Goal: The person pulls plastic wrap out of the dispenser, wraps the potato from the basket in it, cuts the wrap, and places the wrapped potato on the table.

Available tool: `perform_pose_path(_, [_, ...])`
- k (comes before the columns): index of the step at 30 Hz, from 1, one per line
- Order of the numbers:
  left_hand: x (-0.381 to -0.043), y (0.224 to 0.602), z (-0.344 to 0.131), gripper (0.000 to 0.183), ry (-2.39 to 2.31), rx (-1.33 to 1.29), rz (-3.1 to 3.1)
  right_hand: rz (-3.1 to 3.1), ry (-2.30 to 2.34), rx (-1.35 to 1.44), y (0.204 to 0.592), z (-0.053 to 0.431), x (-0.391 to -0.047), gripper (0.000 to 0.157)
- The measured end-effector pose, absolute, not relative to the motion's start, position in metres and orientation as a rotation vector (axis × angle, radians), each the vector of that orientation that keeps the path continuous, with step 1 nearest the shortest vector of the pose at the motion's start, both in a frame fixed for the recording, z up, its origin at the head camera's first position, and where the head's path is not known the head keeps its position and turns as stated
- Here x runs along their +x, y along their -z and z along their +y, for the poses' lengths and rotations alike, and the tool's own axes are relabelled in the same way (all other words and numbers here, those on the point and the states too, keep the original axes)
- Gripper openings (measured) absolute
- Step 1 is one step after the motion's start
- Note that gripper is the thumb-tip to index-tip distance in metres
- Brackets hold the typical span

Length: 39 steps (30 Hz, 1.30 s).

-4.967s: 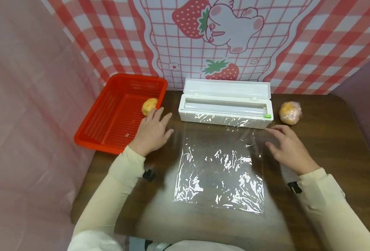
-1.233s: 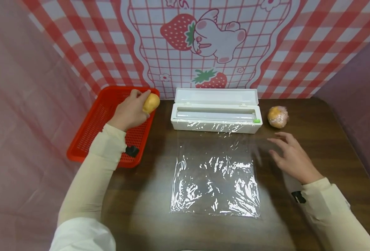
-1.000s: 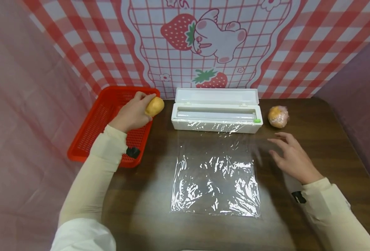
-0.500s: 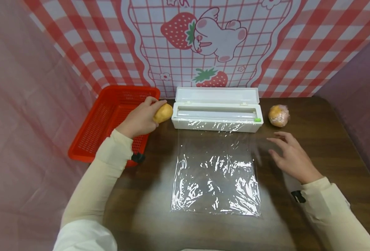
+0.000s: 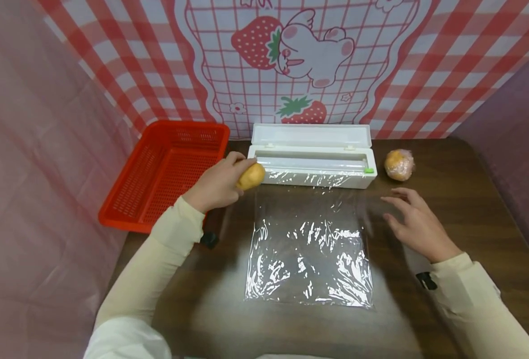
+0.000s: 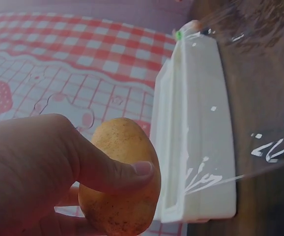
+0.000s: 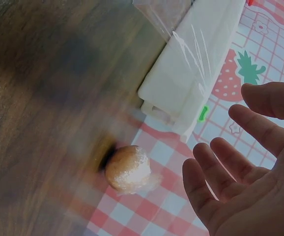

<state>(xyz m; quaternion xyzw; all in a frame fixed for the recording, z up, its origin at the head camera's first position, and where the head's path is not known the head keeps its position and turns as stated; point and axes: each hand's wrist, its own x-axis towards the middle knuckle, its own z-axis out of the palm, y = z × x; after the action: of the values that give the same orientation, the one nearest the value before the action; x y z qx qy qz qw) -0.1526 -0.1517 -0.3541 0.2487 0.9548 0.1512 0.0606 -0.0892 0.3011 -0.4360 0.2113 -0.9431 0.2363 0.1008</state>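
Observation:
My left hand (image 5: 221,183) holds a bare potato (image 5: 252,176) at the left front corner of the white cling film box (image 5: 318,178). In the left wrist view the thumb lies across the potato (image 6: 125,206), with the other fingers mostly hidden behind it. From the box a sheet of cling film (image 5: 309,249) runs toward me over the table. My right hand (image 5: 419,224) hovers right of the film, its fingers (image 7: 262,125) loosely bent with nothing in them. A film-wrapped potato (image 5: 399,165) sits on the table beyond it, right of the box.
A red plastic basket (image 5: 132,192) with slotted walls stands at the back left. The box's lid (image 5: 311,135) is raised, and a green slider (image 5: 369,170) sits at its right end. Behind rises a checked cloth (image 5: 408,65); a pink curtain (image 5: 31,199) hangs at the left.
My left hand has taken the potato out of the red basket and carried it right, toward the box. My right hand has stayed nearly still over the last second.

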Motion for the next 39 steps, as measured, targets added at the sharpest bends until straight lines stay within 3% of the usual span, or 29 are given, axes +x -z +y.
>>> perform_pose_path(15, [-0.133,0.377,-0.123,0.083,-0.355,0.965,2.814,-2.823,-0.688,0.614,0.435,0.299,-0.085,0.044])
perform_pose_path(39, [-0.092,0.418,-0.085,0.089,-0.295,1.052,2.655,-2.775,-0.723,0.653,0.441,0.292,-0.085,0.042])
